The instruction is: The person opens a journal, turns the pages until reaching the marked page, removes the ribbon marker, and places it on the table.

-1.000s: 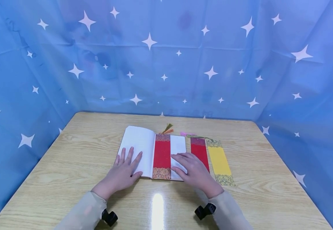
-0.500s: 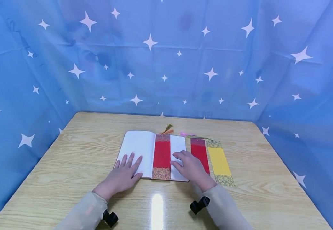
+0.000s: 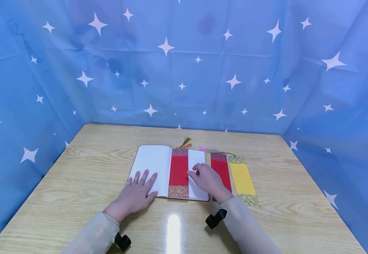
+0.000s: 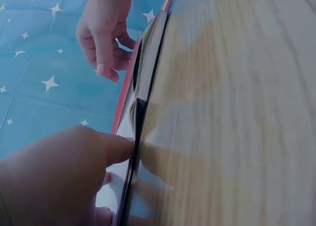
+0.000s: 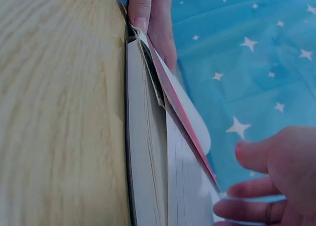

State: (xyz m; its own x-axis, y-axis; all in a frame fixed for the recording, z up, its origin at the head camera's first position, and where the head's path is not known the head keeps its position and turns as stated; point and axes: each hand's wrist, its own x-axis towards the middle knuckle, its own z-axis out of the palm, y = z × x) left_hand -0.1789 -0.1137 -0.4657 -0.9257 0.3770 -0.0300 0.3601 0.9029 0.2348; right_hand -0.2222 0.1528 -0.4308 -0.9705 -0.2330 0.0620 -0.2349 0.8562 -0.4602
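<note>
An open notebook (image 3: 153,158) with white pages lies on the table, and a red bookmark (image 3: 179,171) with patterned ends rests along its right page near the fold. My left hand (image 3: 135,195) lies spread on the left page, its thumb at the lower edge in the left wrist view. Over the right page hovers my right hand (image 3: 207,179), fingers bent beside the bookmark's right edge. In the right wrist view its thumb and fingers (image 5: 249,187) stand apart with nothing between them; whether a fingertip touches the bookmark or page is hard to tell.
Right of the notebook lie a second red bookmark (image 3: 221,169), partly hidden by the right hand, and a yellow bookmark (image 3: 242,178). Tassels (image 3: 186,142) extend beyond the notebook's top edge. A blue starred cloth (image 3: 184,88) hangs behind the wooden table (image 3: 95,158).
My right hand has shifted slightly left and its fingers have bent more. The left page has flattened under my left hand, which has slid down a little.
</note>
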